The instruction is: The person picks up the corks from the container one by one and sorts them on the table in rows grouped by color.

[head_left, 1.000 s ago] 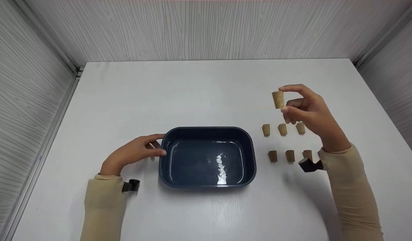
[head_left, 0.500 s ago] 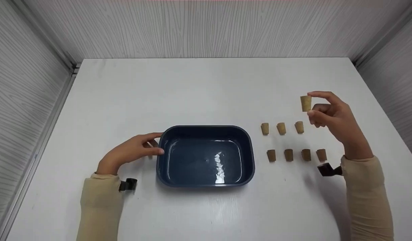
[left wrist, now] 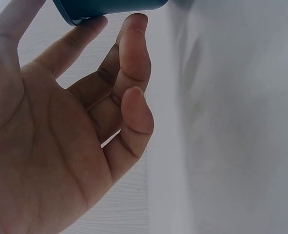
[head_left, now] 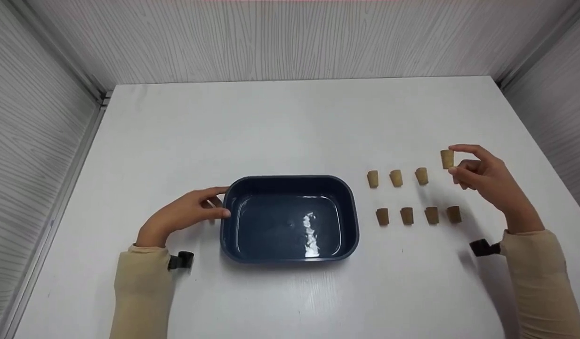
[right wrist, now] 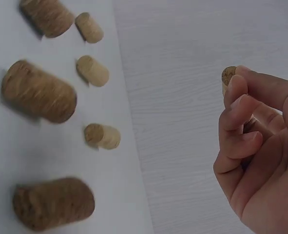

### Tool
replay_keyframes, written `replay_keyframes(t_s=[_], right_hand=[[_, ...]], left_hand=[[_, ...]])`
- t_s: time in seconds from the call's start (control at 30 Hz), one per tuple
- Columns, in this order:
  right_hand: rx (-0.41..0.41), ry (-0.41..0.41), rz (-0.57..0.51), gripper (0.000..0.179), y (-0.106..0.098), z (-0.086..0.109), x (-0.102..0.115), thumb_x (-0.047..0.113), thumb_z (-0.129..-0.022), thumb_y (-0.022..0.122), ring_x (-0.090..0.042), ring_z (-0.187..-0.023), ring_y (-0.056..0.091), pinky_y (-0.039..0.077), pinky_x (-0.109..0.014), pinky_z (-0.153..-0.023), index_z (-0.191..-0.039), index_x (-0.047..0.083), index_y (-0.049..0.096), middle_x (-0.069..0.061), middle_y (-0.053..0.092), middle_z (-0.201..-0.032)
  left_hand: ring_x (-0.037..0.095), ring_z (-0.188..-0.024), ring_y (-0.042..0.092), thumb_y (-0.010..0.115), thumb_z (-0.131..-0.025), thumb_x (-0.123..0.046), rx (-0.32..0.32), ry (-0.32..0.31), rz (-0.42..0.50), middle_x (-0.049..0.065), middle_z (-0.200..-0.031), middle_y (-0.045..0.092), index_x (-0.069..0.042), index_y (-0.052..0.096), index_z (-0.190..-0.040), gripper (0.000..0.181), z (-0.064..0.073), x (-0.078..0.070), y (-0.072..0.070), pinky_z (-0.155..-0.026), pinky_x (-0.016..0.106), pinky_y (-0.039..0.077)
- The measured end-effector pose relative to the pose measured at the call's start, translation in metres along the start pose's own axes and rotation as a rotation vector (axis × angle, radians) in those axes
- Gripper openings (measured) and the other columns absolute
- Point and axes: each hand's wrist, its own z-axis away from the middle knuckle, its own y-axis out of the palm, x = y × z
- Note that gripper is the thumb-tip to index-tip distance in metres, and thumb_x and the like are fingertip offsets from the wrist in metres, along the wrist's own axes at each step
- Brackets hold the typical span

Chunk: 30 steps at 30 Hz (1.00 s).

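A dark blue plastic tub (head_left: pixel 290 256) stands on the white table. My left hand (head_left: pixel 184 214) holds it at its left rim, the thumb lying on the rim and the index finger against the outer side. In the left wrist view the other fingers curl loosely below the tub. My right hand (head_left: pixel 487 176) pinches a light tapered cork (head_left: pixel 447 159) between thumb and index fingertip, wide end up. It is held above the table, right of three light corks in a row, whose rightmost cork (head_left: pixel 422 176) is nearest.
A second row of several darker corks, among them a dark cork (head_left: pixel 382 216), stands closer to me, right of the tub. Grey wood-grain panels rise behind the table (head_left: pixel 271 127) and along both its sides.
My right hand has moved to the right and lower in the head view, carrying the cork, so it is now beside the light row. The left hand and tub have stayed nearly still.
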Motion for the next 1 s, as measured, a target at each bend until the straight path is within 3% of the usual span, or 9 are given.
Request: replay_keyframes(t_s=[0.27,0.6,0.83,1.0], right_hand=[[-0.007,0.129,0.047,0.044,-0.014,0.007,-0.029,0.01,-0.096,0.058,-0.01,-0.059,0.049,0.04,-0.026,-0.055,-0.138,0.013,0.047,0.005,0.059,-0.069],[0.006,0.212,0.124,0.042,-0.02,0.004,-0.054,0.015,-0.096,0.06,-0.007,-0.066,0.055,0.044,-0.022,-0.063,-0.136,0.015,0.048,0.003,0.061,-0.07],[0.063,0.262,0.219,0.043,-0.019,-0.004,-0.058,0.025,-0.096,0.061,-0.007,-0.068,0.053,0.043,-0.026,-0.063,-0.136,0.016,0.047,0.004,0.058,-0.07],[0.118,0.318,0.322,0.045,-0.017,-0.006,-0.057,0.024,-0.098,0.058,-0.006,-0.074,0.055,0.044,-0.025,-0.066,-0.138,0.01,0.044,-0.005,0.064,-0.083]], left_hand=[[0.019,-0.084,0.062,0.065,-0.09,-0.045,-0.009,-0.012,0.012,0.01,-0.11,0.064,-0.016,0.039,-0.149,0.071,0.0,-0.001,0.0,-0.083,0.036,0.046],[0.021,-0.085,0.062,0.066,-0.09,-0.043,-0.011,-0.008,0.028,0.01,-0.109,0.063,-0.016,0.039,-0.148,0.07,-0.001,0.0,0.001,-0.083,0.035,0.046],[0.019,-0.085,0.062,0.066,-0.089,-0.046,-0.02,-0.006,0.008,0.009,-0.11,0.063,-0.017,0.039,-0.148,0.071,-0.001,0.001,0.001,-0.083,0.035,0.046],[0.021,-0.086,0.062,0.066,-0.089,-0.045,-0.019,-0.001,0.012,0.009,-0.109,0.064,-0.016,0.04,-0.148,0.07,0.0,0.001,0.002,-0.082,0.034,0.045]])
